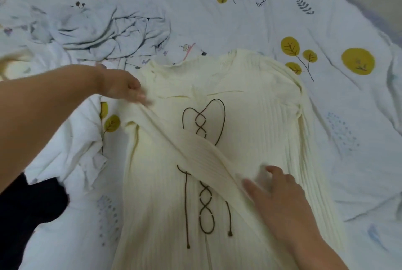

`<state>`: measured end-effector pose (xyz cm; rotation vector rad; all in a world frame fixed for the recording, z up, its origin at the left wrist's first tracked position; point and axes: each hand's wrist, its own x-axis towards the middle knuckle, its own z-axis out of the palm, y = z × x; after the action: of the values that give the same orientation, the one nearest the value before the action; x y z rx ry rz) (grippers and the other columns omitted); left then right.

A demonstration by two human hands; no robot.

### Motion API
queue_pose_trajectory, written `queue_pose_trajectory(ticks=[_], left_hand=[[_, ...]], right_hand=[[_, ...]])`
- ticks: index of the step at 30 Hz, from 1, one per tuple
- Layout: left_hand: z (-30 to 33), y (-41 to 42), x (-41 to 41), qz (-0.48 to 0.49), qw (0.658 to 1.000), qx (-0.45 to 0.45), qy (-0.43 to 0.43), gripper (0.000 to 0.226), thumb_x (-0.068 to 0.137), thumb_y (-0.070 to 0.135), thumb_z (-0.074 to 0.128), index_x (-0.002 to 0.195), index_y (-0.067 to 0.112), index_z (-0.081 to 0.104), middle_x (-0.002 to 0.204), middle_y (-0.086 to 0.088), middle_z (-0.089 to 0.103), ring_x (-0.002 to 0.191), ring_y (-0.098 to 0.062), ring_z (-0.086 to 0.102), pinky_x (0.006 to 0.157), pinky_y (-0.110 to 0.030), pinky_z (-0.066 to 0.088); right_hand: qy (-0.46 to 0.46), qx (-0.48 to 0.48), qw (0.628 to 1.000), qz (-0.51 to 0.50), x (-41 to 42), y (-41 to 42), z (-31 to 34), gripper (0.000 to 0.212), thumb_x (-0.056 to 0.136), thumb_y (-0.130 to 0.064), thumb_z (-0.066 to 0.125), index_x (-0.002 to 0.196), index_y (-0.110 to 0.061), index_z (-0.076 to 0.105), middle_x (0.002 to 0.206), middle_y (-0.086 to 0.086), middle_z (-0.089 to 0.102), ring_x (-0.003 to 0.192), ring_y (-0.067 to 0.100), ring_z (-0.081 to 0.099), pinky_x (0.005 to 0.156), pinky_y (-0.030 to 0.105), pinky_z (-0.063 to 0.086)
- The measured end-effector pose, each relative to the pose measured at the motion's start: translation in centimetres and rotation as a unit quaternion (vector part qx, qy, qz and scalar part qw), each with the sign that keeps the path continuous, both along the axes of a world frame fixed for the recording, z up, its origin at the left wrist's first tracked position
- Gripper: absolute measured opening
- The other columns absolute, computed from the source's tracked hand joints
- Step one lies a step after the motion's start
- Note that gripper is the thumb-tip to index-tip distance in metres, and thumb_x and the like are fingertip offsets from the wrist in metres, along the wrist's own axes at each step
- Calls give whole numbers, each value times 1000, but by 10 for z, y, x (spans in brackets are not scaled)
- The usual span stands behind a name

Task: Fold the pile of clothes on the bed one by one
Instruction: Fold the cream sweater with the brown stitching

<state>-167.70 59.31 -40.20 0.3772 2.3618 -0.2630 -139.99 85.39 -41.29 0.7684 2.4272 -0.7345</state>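
Folding sleeve (195, 152) across sweater (261, 117)

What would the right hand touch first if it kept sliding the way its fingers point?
Probably the folded sleeve, which lies just ahead of the right hand across the cream sweater; blur hides any contact.

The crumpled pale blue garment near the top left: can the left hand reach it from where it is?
Probably yes. The left hand is near the crumpled pale blue garment, and nothing lies over it.
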Motion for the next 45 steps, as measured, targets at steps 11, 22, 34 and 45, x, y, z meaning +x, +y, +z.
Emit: queue_pose_trajectory(ticks=[11,22,34,45], left_hand=[[-27,3,34,-137,967,-137,166,12,86,30,53,96,26,59,93,4,57,99,-19,48,100,-40,24],[-87,75,163,-70,963,202,163,79,83,69,-7,149,24,3,156,-2,0,144,-26,6,112,-53,2],[-64,107,172,7,981,145,127,71,95,43,34,149,19,-4,157,-10,-10,144,-31,-8,113,-53,2],[-54,176,221,3,972,231,51,59,97,27,36,149,21,9,158,-1,-5,144,-22,-11,115,-45,-6]], right_hand=[[5,23,999,-44,-12,35,-6,7,93,-29,51,87,-25,52,82,-2,60,79,21,58,59,28,43],[136,171,958,184,-13,-4,-58,56,92,-42,30,141,-15,30,145,15,39,137,29,23,108,55,12],[230,0,971,67,-27,34,-33,38,97,-16,41,136,-15,45,139,5,43,127,18,35,99,17,22],[-123,6,991,-58,-9,107,-3,14,87,-20,52,85,-7,54,88,8,56,89,28,55,74,30,42]])
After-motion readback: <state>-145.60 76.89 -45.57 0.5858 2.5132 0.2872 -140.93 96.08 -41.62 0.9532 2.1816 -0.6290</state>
